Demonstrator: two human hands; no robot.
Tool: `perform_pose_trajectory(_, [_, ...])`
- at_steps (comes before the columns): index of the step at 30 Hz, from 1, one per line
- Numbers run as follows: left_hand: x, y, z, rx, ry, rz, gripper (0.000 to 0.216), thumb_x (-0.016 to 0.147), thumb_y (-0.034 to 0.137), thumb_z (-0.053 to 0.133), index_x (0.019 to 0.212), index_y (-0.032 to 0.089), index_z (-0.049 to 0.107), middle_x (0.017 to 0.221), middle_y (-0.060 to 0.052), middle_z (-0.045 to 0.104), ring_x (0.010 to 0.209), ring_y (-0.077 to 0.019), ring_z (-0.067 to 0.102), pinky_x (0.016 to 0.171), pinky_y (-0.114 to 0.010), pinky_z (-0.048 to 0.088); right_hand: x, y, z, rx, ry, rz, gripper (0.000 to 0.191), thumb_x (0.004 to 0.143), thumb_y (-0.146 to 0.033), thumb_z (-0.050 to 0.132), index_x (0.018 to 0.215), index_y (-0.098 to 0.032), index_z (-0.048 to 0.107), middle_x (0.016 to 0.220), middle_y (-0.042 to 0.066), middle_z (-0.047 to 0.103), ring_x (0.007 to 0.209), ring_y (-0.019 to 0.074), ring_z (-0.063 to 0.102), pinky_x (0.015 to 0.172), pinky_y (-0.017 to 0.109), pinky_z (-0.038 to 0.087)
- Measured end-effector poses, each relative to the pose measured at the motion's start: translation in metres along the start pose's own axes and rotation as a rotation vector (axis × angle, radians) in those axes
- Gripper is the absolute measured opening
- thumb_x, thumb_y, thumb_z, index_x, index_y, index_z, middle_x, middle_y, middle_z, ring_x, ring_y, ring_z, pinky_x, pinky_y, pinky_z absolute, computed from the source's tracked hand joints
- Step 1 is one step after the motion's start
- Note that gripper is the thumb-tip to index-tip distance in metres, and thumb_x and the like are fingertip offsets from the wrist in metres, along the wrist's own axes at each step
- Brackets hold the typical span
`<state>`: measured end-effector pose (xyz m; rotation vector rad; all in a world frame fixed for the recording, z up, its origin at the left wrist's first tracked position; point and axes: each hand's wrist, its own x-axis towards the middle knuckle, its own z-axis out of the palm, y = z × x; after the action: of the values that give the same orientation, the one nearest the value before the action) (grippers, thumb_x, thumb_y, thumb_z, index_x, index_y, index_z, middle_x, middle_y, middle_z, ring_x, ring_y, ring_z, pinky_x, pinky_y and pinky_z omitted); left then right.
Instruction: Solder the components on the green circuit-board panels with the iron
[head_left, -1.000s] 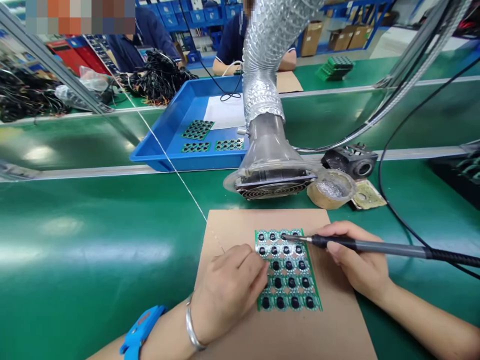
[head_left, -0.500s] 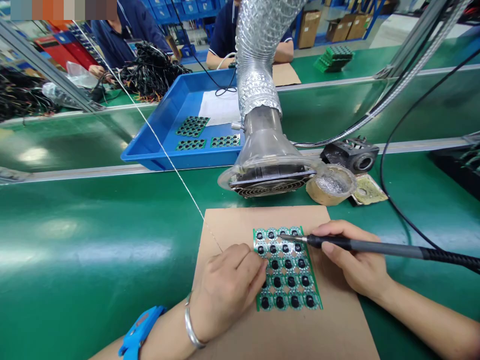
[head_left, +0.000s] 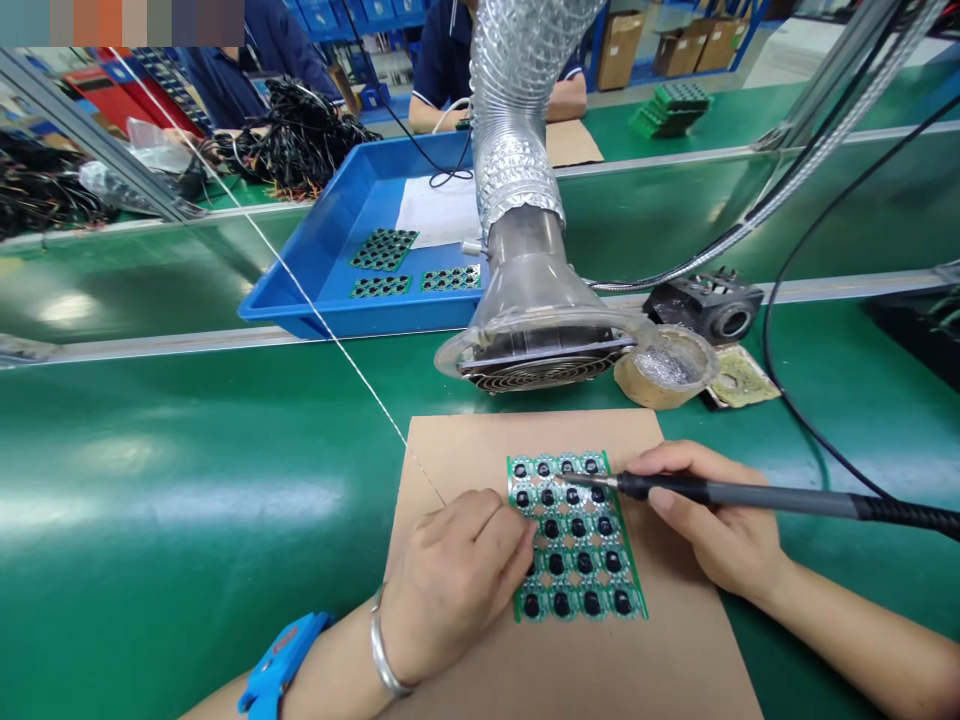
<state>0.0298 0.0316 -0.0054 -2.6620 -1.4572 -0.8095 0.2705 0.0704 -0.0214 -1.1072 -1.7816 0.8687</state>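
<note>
A green panel of small circuit boards (head_left: pixel 592 545), dotted with round black parts, lies on a brown cardboard sheet (head_left: pixel 450 450). In my right hand (head_left: pixel 720 520) is a soldering iron (head_left: pixel 780 497), held like a pen. Its metal tip points left over the panel's upper rows; whether it touches a board I cannot tell. My left hand (head_left: pixel 465 575) is closed at the panel's left edge, fingertips over the boards and covering part of them. A thin pale solder wire (head_left: pixel 352 365) slants down from the upper left into this hand; its end is hidden.
A fume hood (head_left: pixel 536 330) on a silver duct overhangs the cardboard's far edge. Beside it stand a tub (head_left: pixel 664 370), a yellow sponge (head_left: pixel 742 377) and a dark iron stand (head_left: pixel 705 305). A blue tray (head_left: pixel 300 310) holds several board panels. Two people sit beyond the divider.
The view has shifted very slightly. Both hands, the soldering iron and the panel keep nearly the same positions. At the far left, a co-worker's arm has moved.
</note>
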Motion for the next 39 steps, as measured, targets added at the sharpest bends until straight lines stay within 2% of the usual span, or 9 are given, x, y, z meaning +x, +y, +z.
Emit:
perform_pose_trajectory(6, [0.001,-0.002,0.003,0.019,-0.003,0.007,0.018,0.084,0.018,0.050,0.066,0.017,0.049,0.060,0.002,0.047,0.053,-0.0099,0.043,0.048,-0.024,0.034,0.001,0.000,0.001,-0.015,-0.018,-0.002,0.014,0.079,-0.016,0.055,0.090,-0.022,0.061,0.082,0.004,0.068,0.072,0.0188,0.063,0.060,0.029,0.048])
perform_pose_trajectory(10, [0.001,-0.001,0.002,0.021,-0.009,0.008,0.019,0.085,0.018,0.050,0.066,0.017,0.050,0.059,0.002,0.047,0.054,-0.0103,0.043,0.048,-0.025,0.034,-0.001,0.002,0.001,0.050,0.019,0.029,0.013,0.078,-0.018,0.056,0.089,-0.023,0.063,0.081,0.004,0.068,0.071,0.0187,0.062,0.060,0.029,0.048])
perform_pose_trajectory(12, [0.001,0.000,0.000,0.003,-0.010,0.005,0.017,0.084,0.018,0.050,0.067,0.017,0.051,0.059,0.002,0.047,0.053,-0.0097,0.042,0.048,-0.024,0.034,-0.002,0.003,0.000,0.142,0.063,0.069,0.012,0.078,-0.020,0.057,0.088,-0.023,0.063,0.081,0.004,0.067,0.064,0.0169,0.061,0.052,0.027,0.046])
perform_pose_trajectory(15, [0.003,0.002,-0.004,-0.038,-0.010,-0.008,0.017,0.084,0.017,0.049,0.067,0.017,0.051,0.060,0.002,0.047,0.051,-0.0083,0.042,0.047,-0.023,0.033,-0.004,0.002,-0.005,0.296,0.118,0.175,0.012,0.078,-0.024,0.058,0.088,-0.021,0.064,0.078,0.005,0.065,0.048,0.0113,0.051,0.038,0.023,0.036])
perform_pose_trajectory(19, [0.012,0.006,-0.006,-0.061,-0.027,0.006,0.017,0.083,0.017,0.049,0.067,0.017,0.049,0.060,0.002,0.046,0.051,-0.0083,0.041,0.045,-0.022,0.031,-0.005,0.004,-0.013,0.371,0.121,0.259,0.012,0.078,-0.025,0.060,0.087,-0.020,0.065,0.065,0.002,0.059,0.042,0.0089,0.043,0.035,0.022,0.031])
perform_pose_trajectory(24, [0.024,0.012,0.003,-0.005,-0.041,0.052,0.018,0.085,0.020,0.047,0.066,0.017,0.048,0.061,0.002,0.048,0.055,-0.0099,0.043,0.048,-0.023,0.034,-0.008,0.012,-0.016,0.309,0.163,0.223,0.012,0.078,-0.024,0.059,0.087,-0.020,0.065,0.061,0.001,0.057,0.043,0.0100,0.044,0.036,0.022,0.032])
perform_pose_trajectory(30, [0.022,0.011,0.010,-0.002,-0.038,0.029,0.019,0.085,0.019,0.047,0.067,0.017,0.051,0.061,0.001,0.048,0.055,-0.0092,0.044,0.049,-0.022,0.036,-0.007,0.009,-0.013,0.062,0.135,0.124,0.011,0.076,-0.020,0.058,0.085,-0.021,0.065,0.070,0.003,0.064,0.042,0.0096,0.046,0.037,0.022,0.037])
perform_pose_trajectory(39, [0.023,0.009,0.012,0.016,-0.027,0.053,0.018,0.084,0.018,0.049,0.066,0.017,0.050,0.060,0.002,0.047,0.054,-0.0094,0.043,0.048,-0.022,0.036,-0.007,0.009,-0.013,0.034,0.095,0.089,0.014,0.079,-0.017,0.055,0.088,-0.024,0.063,0.078,0.001,0.066,0.046,0.0096,0.050,0.041,0.022,0.040])
